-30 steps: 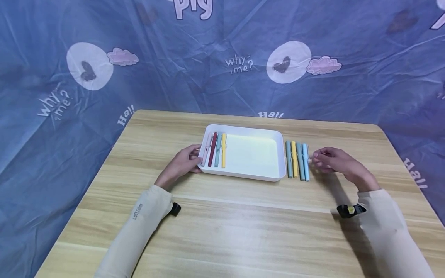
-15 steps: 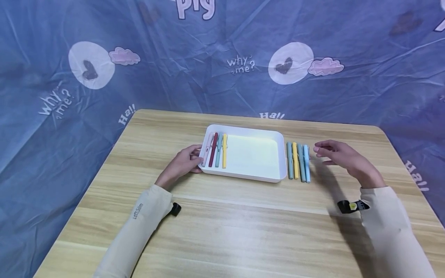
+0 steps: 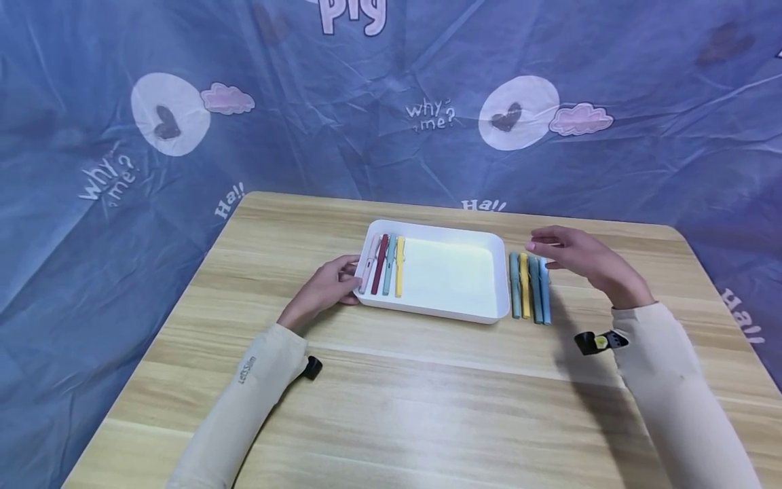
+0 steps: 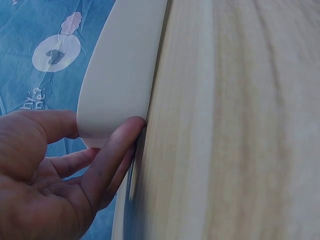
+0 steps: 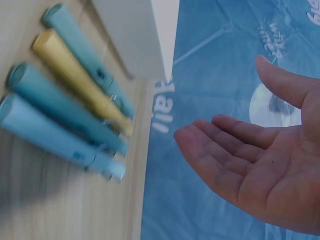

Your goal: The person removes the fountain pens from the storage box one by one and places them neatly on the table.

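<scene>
The white, shallow, smooth tray with round corners sits flat on the table. The left hand holds it by its left end, with the thumb and fingers pinched on the wall. Inside the tray, along that same end, four thin pens lie in a row: a pale pink pen, a dark red pen, a blue-green pen and a yellow pen.

Just beside the tray's right end, four more long, thin pens lie side by side on the table: a dull teal one, a yellow one, another dull teal one and a light blue one. The right hand hangs over the far end of the light blue one. It holds nothing; its thumb is spread well away from its fingers.

The table is light, stripy wood. Behind it hangs a blue, wrinkly cloth with pink clouds.
</scene>
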Demonstrator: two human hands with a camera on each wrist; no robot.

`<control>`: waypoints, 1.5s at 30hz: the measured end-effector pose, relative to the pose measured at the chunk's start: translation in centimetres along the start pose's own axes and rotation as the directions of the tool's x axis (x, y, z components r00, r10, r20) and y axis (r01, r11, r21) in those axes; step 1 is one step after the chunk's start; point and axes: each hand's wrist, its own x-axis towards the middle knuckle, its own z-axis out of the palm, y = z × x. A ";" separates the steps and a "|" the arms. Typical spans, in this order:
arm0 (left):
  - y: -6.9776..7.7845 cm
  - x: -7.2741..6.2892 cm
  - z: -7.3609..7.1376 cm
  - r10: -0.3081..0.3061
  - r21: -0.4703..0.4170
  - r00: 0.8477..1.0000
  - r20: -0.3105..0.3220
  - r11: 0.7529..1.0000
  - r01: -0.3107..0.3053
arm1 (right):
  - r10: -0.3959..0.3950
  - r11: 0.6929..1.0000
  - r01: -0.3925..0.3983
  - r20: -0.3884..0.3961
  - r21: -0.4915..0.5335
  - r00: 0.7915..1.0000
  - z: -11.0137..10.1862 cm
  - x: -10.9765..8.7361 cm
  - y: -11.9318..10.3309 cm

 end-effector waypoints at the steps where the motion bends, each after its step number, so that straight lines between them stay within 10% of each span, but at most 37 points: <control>1: 0.0 0.0 0.0 0.001 -0.001 1.000 0.001 1.000 -0.001 | -0.005 1.000 0.005 0.006 0.002 1.000 0.2 0.2 -0.3; 45: -0.3 -0.1 -0.4 0.045 -0.019 0.999 0.013 0.999 -0.044 | -0.069 0.997 0.076 0.193 -0.028 0.979 9.0 10.9 -10.0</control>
